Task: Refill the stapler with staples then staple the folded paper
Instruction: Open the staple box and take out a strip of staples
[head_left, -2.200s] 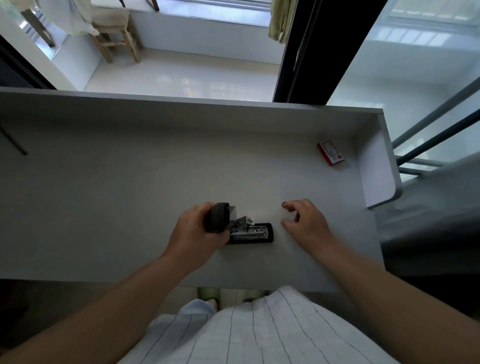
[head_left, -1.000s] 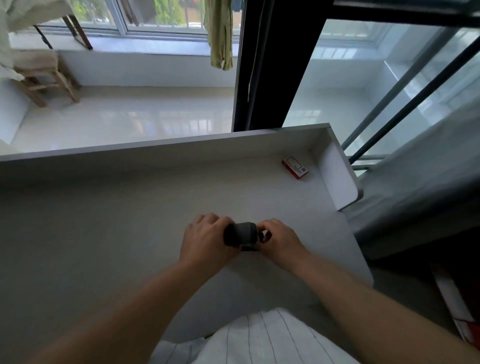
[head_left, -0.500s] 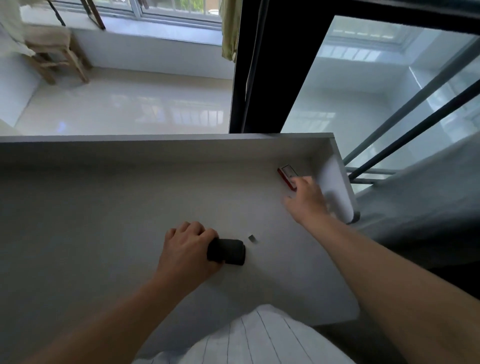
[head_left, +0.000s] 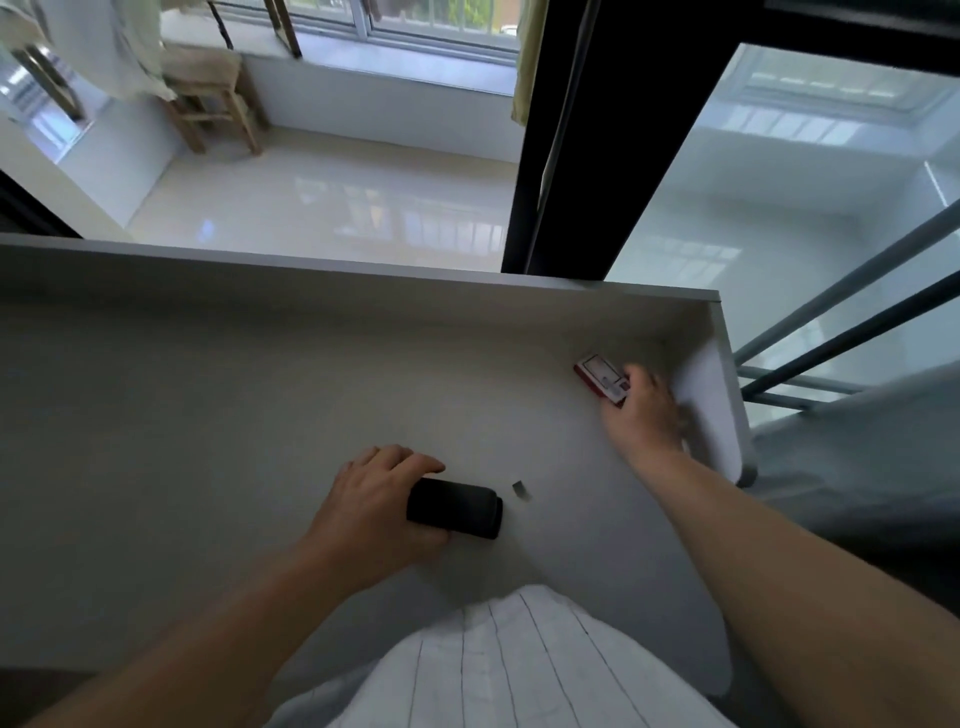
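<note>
The black stapler (head_left: 455, 507) is seen lying on its side on the pale counter (head_left: 208, 415), near the counter's front edge. It is gripped at its left end by the left hand (head_left: 382, 506), whose fingers are curled over the top while the thumb is tucked beneath, so that the hand is closed around the body. Just to the right of the stapler, apart from it, a small grey piece (head_left: 519, 488) is seen on the counter; what it is cannot be told. Well to the right of the stapler and farther back, by the counter's raised side panel (head_left: 709, 395), a red and white staple box (head_left: 600, 378) is laid flat. The near end of the box is touched by the fingers of the right hand (head_left: 644, 415); whether the box is actually pinched cannot be told, since the hand is blurred.
</note>
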